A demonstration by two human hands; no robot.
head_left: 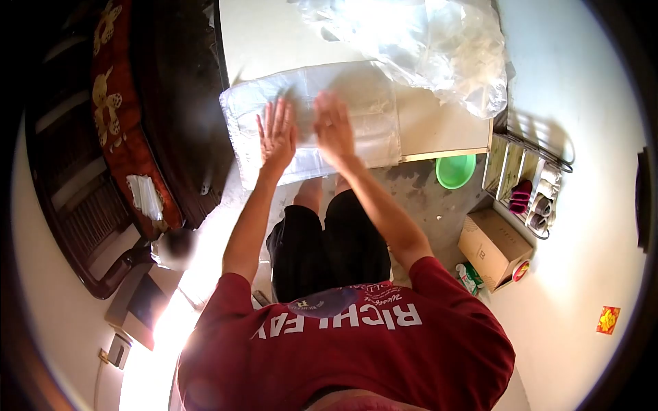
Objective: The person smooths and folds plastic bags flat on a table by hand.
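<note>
A clear plastic bag or sheet [373, 116] lies flat on the white table [253, 34], its near edge hanging over the front. My left hand [277, 140] is over its left part, fingers stretched out and a little apart. Beside it my right hand [334, 133] is also over the plastic, fingers extended and slightly smeared by motion. Neither hand holds anything. Whether the palms press on the plastic or hover just above it, I cannot tell. Behind, a crumpled heap of clear plastic [452, 55] covers the table's far right.
A green basin [455, 171] sits on the floor under the table's right corner. To the right are a shoe rack [510, 171] with footwear and a cardboard box [490, 250]. A dark wooden bench [82, 185] with a red patterned cover [127, 137] stands left.
</note>
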